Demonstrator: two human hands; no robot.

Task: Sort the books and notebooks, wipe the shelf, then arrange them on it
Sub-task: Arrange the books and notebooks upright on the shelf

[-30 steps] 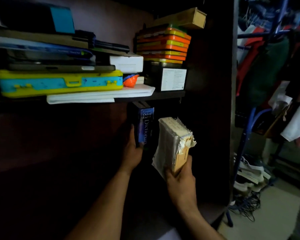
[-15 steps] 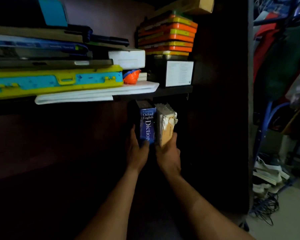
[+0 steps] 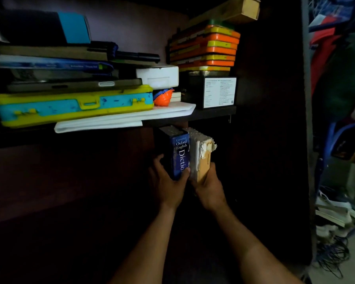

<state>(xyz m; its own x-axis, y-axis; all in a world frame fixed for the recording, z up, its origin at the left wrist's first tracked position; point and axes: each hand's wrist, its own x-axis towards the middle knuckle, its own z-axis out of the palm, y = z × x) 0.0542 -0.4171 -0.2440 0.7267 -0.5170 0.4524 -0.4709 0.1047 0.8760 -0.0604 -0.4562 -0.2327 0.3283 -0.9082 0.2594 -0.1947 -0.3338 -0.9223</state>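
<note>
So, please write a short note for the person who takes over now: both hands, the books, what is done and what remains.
Left hand: grips the lower part of the blue dictionary, thumb on its spine.
Right hand: holds the worn book at its lower end.
Both books stand upright, side by side and touching, on the dark lower shelf under the upper shelf.
Done: these two are in place.
Left: let go of them and bring any other books. Whether the shelf was wiped, the picture is too dark to tell.
</note>
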